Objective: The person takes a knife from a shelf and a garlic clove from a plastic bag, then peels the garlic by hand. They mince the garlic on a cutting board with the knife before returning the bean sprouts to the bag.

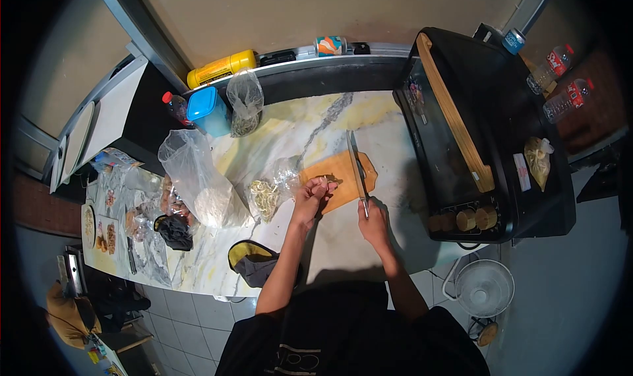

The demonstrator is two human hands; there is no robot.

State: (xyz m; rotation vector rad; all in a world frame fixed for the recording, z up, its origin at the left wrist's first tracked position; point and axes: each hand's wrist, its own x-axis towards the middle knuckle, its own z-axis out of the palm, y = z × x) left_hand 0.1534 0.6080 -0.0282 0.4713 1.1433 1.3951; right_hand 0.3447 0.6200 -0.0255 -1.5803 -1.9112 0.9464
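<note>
My right hand (374, 221) grips the handle of a long knife (357, 166), whose blade lies across the orange cutting board (334, 167) on the marble counter (395, 145). My left hand (312, 194) rests on the board's near left edge with the fingers curled around a small pale piece of food; what it is I cannot tell. A clear bag of pale shredded food (267, 196) lies just left of that hand.
A black oven (481, 138) fills the right of the counter. Large clear bag (198, 178), blue container (208, 111), yellow bottle (221, 68) and food packets (119, 224) sit left. A yellow-edged mitt (252, 257) lies at the front edge. A fan (484, 287) stands on the floor.
</note>
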